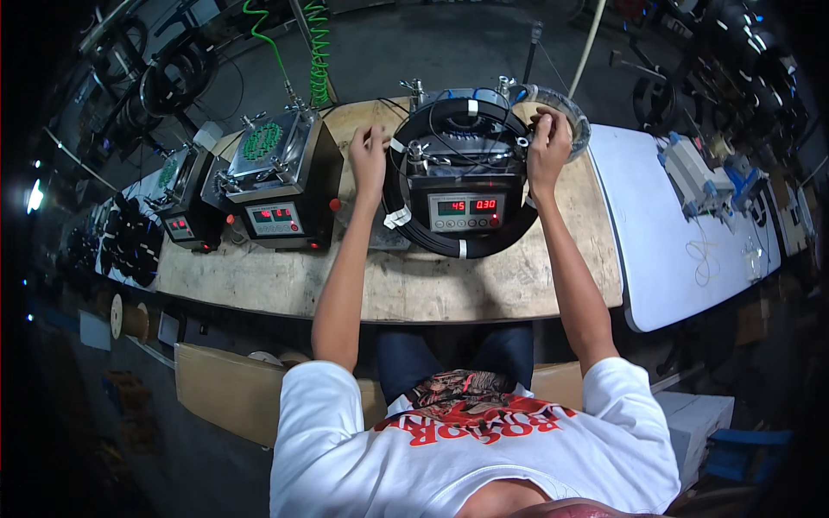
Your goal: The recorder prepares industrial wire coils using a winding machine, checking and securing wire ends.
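Observation:
A large coil of black cable (463, 250), tied with white tape in several places, stands around the front of a bench machine (465, 190) with a lit red display. My left hand (369, 164) is raised just left of the coil, its fingers curled together; whatever they pinch is too small to make out. At the coil's upper right, my right hand (550, 148) is closed on a dark stretch of the black cable, beside a small ring-like fitting (522, 142). Thin black leads loop across the machine's top, where metal clamps (417, 151) show.
Two similar machines (275, 186) (180, 194) with green round pads stand to the left on the wooden table (380, 298). A clear-wrapped ring (580, 129) lies behind my right hand. On the right, a white table (656, 233) bears a grey device (695, 173). Green coiled hoses (319, 52) hang behind.

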Available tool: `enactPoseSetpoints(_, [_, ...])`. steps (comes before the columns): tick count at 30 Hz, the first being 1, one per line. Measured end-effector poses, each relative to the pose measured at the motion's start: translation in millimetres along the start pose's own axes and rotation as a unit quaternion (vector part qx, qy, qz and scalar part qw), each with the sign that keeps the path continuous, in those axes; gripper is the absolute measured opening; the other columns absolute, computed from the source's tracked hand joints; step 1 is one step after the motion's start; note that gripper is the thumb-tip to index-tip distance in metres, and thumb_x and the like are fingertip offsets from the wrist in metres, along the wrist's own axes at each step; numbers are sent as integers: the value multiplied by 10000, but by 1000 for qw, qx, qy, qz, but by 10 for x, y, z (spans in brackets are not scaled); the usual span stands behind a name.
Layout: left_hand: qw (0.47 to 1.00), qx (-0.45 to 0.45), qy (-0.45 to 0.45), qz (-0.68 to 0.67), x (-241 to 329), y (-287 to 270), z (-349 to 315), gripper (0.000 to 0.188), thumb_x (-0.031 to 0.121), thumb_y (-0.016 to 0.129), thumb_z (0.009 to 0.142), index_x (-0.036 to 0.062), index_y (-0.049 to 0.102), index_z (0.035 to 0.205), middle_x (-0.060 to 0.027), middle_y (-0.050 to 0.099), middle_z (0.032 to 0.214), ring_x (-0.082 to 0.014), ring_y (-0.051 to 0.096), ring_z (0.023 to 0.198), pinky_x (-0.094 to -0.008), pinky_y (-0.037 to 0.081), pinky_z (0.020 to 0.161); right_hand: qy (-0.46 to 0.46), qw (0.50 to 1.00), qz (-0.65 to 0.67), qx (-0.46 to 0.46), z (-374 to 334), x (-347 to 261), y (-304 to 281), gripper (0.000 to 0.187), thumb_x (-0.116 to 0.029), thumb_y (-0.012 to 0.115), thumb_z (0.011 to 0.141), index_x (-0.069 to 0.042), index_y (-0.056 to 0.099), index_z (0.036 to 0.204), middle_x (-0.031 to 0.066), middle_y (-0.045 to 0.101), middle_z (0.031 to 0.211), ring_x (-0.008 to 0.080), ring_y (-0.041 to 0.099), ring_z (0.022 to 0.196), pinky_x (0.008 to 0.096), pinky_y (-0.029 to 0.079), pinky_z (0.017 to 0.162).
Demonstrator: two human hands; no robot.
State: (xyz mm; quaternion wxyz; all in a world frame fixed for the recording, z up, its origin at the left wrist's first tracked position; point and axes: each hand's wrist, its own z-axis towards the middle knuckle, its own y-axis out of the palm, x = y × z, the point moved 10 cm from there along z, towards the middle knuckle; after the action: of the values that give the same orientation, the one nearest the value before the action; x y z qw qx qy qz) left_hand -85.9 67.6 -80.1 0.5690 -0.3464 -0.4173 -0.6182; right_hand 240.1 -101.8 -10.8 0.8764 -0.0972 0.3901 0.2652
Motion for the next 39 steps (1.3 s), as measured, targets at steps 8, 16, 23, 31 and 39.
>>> enactPoseSetpoints(8, [985,-32,66,158,457,-106,-832,283,146,564,981,4,530,1223,-160,596,1160,-259,634,996,-359,480,919,-47,998,15,-43,-338,-26,-124,319,109,439,840,47,647,1074,134,680,1073,200,664,910,292,509,825])
enactPoseSetpoints(16, [917,4,199,346,958,371,-1060,927,374,817,776,64,295,1476,-245,478,1276,-392,514,1178,-480,450,957,-98,983,-99,-116,-745,-280,-48,664,-137,710,826,-63,440,1428,212,475,1370,381,459,1271,410,377,1066])
enactPoseSetpoints(23, [897,63,188,396,980,403,-1000,954,477,800,753,90,322,1482,-258,489,1215,-432,508,1130,-510,462,925,-66,955,-279,-82,-802,-349,109,883,-462,809,745,-107,408,1446,185,437,1389,378,417,1296,492,312,1089])
enactPoseSetpoints(31, [939,-145,124,285,737,14,-893,707,176,692,881,59,323,1473,-259,580,1217,-410,590,1150,-457,485,968,-83,966,-238,-65,-784,-324,58,804,-435,803,761,-95,457,1402,177,458,1374,372,431,1283,490,317,1087])
enactPoseSetpoints(39, [906,-40,213,364,875,95,-1021,532,329,809,803,18,445,1037,-226,520,1276,-444,578,1049,-446,487,858,-84,959,-264,-58,-792,-322,51,806,-429,809,748,-98,462,1396,175,453,1378,367,430,1286,486,323,1086])
